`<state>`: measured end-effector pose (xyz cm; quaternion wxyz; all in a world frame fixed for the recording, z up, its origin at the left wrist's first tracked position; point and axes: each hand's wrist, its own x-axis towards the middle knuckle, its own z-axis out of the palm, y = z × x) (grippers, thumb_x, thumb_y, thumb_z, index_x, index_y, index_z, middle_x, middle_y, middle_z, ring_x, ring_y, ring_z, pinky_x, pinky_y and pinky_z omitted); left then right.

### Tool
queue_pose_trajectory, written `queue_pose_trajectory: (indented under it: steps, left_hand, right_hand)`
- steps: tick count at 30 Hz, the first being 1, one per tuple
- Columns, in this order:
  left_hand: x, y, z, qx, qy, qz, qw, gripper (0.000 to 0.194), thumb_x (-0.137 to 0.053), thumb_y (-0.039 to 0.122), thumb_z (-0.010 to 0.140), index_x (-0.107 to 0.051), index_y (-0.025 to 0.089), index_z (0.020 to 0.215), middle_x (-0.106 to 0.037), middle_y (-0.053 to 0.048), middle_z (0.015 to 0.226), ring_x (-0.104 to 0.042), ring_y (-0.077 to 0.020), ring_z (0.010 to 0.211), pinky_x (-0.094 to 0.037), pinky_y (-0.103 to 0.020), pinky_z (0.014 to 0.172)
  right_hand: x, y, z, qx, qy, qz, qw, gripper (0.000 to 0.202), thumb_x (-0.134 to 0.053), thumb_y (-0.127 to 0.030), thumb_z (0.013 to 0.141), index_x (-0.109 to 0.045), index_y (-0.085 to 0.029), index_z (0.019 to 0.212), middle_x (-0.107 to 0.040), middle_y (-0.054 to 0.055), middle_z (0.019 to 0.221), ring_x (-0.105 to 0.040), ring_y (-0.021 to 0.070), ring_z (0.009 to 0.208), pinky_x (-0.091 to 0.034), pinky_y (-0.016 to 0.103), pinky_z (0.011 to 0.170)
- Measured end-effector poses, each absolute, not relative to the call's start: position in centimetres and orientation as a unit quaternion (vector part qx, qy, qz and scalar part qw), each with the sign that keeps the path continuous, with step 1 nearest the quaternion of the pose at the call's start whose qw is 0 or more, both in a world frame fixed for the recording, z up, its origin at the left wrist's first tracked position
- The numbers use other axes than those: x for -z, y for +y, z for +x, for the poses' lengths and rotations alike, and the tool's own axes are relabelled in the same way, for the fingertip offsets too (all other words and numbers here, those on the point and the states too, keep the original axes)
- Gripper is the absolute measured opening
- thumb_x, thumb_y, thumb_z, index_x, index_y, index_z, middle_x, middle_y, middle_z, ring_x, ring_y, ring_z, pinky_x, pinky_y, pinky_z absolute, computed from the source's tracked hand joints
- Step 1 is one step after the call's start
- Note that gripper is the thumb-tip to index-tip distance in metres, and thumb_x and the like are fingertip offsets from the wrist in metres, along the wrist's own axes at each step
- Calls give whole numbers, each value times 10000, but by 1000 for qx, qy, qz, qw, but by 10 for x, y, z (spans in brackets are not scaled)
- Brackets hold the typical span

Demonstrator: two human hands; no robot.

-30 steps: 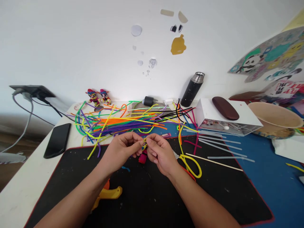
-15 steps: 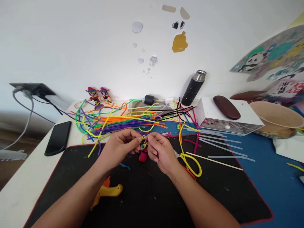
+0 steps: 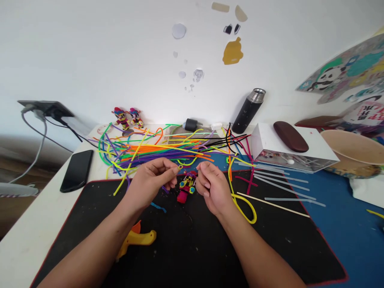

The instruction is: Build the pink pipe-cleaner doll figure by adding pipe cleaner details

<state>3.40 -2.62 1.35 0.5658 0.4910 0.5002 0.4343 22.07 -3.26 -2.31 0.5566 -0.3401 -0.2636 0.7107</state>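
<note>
A: What is grasped by the left hand point(image 3: 154, 180)?

B: A small yellow loop point(image 3: 180, 167), apparently of pipe cleaner, is pinched between thumb and forefinger. It is held up above the far part of the black mat point(image 3: 192, 256).

A: And how are the fingers of the right hand point(image 3: 214, 186) set?

B: They are curled in, with the thumb drawn against the forefinger. Whether anything thin is gripped there cannot be told.

A: Where is the little figure point(image 3: 187, 184) found?

B: Between the 2 hands, just left of the right one, low over the mat. Yellow, blue and red parts can be made out, and a red block is seen at its near end. Whether it is joined to the loop cannot be told.

A: What is seen around them?

B: On the far side, a spread of coloured pipe cleaners point(image 3: 162, 150) is laid out, and beyond its left part 2 similar figures point(image 3: 128, 117) are stood by the wall. At the left, a smartphone point(image 3: 77, 171) is placed beside the mat. Near the left forearm, a yellow tool point(image 3: 139, 238) is partly hidden. To the right, a wooden stick point(image 3: 273, 204) is laid on the mat; farther off, a black thermos point(image 3: 249, 111) is stood upright.
</note>
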Motion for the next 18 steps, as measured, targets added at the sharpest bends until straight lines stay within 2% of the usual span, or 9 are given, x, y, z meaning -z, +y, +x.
queue_pose_trajectory:
  steps: [12,18]
  left_hand:
    - [-8,-27,36,-424,490,494,580,267,-845,408,850,-701,187,808,-691,18,600,-609,-118,517,-491,-207,502]
    - [-6,-28,36,-419,496,495,578,290,-846,444,836,-706,191,813,-685,16,595,-603,-126,513,-483,-220,500]
  right_hand:
    - [25,-34,219,-715,-265,-343,548,391,-859,-514,836,-648,-184,833,-357,-125,491,-271,40,369,-161,210,398]
    - [26,-34,218,-718,-266,-346,542,377,-854,-506,837,-653,-187,831,-358,-126,494,-274,43,369,-152,218,404]
